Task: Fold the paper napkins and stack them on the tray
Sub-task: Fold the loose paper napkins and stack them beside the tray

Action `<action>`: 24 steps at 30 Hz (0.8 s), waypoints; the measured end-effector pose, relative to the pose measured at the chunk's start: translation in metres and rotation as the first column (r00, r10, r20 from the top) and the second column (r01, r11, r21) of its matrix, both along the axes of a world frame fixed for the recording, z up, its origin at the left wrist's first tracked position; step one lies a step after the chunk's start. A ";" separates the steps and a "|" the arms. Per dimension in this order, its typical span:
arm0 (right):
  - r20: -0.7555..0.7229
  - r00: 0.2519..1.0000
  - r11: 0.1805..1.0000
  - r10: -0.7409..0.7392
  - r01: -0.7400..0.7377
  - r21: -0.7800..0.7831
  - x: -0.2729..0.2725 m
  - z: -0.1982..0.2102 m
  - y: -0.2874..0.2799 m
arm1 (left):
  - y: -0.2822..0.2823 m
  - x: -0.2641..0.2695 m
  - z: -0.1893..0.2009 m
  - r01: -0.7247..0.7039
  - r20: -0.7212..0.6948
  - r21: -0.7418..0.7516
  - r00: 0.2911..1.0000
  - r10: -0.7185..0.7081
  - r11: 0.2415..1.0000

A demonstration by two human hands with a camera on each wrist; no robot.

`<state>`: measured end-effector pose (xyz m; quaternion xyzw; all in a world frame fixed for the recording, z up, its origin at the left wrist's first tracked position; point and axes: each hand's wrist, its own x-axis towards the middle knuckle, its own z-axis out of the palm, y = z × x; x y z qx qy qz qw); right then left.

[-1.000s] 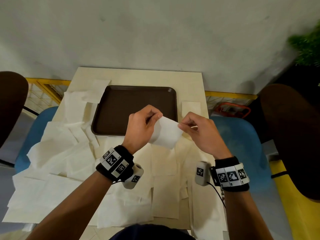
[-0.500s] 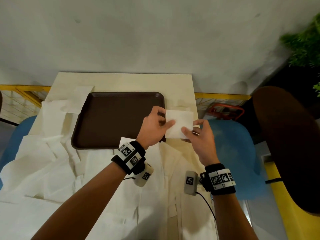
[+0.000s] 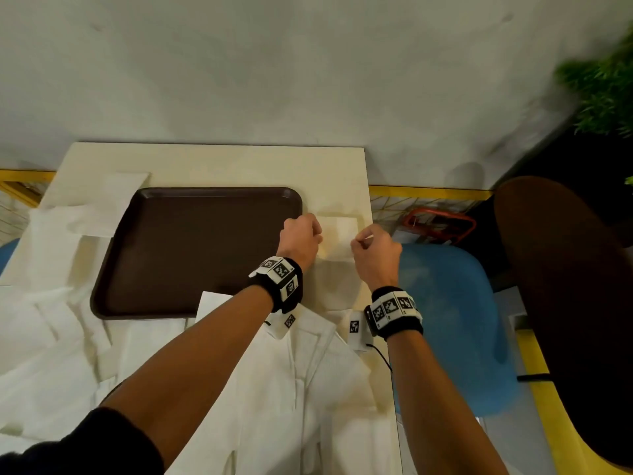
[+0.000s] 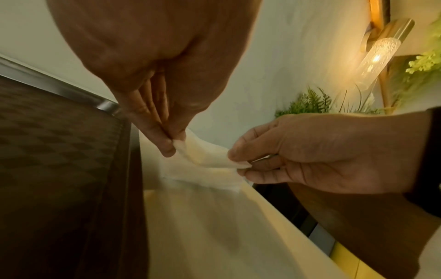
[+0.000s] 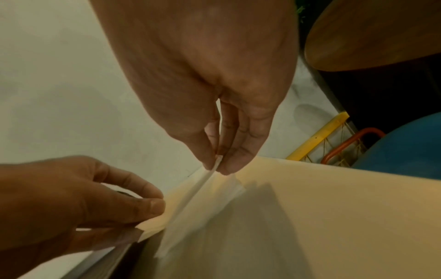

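Note:
A small folded white napkin point(image 3: 337, 231) hangs low over the cream table point(image 3: 239, 166), just right of the dark brown tray point(image 3: 205, 248). My left hand point(image 3: 317, 234) pinches its left corner between thumb and forefinger point(image 4: 167, 145). My right hand point(image 3: 358, 240) pinches the right edge point(image 5: 217, 162). In the left wrist view the held napkin point(image 4: 205, 154) sags between both hands, above another folded napkin point(image 4: 198, 177) lying on the table. The tray has nothing on it.
Several unfolded white napkins point(image 3: 51, 354) cover the left and near parts of the table, some under my forearms point(image 3: 308, 389). A blue chair point(image 3: 452, 320) and a dark brown chair point(image 3: 565, 303) stand right of the table edge. A yellow rail point(image 3: 428, 192) runs behind.
Both hands carried the folded napkin from above the middle of the table to the spot right of the tray and lowered it, fingers now curled tighter on its corners.

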<state>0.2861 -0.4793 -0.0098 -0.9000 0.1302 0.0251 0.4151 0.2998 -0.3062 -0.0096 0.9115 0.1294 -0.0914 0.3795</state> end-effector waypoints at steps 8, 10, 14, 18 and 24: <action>0.007 1.000 0.999 0.014 -0.013 -0.038 -0.001 -0.015 0.004 | -0.008 0.007 -0.011 0.109 -0.012 0.132 0.994 -0.109 0.985; -0.002 1.000 0.998 0.026 -0.026 -0.054 -0.002 -0.016 0.005 | -0.009 0.008 -0.011 0.131 -0.022 0.161 0.991 -0.129 0.978; -0.070 0.994 0.988 0.086 -0.094 -0.119 -0.003 -0.015 0.006 | -0.013 0.006 -0.013 0.223 -0.029 0.284 0.974 -0.224 0.933; -0.107 0.987 0.981 0.117 -0.131 -0.142 -0.005 -0.007 0.007 | -0.012 0.000 -0.008 0.261 -0.017 0.334 0.962 -0.271 0.906; 0.036 0.996 0.991 0.086 -0.082 -0.102 -0.032 0.018 0.010 | 0.015 -0.034 0.026 0.209 0.131 0.104 0.966 -0.222 0.972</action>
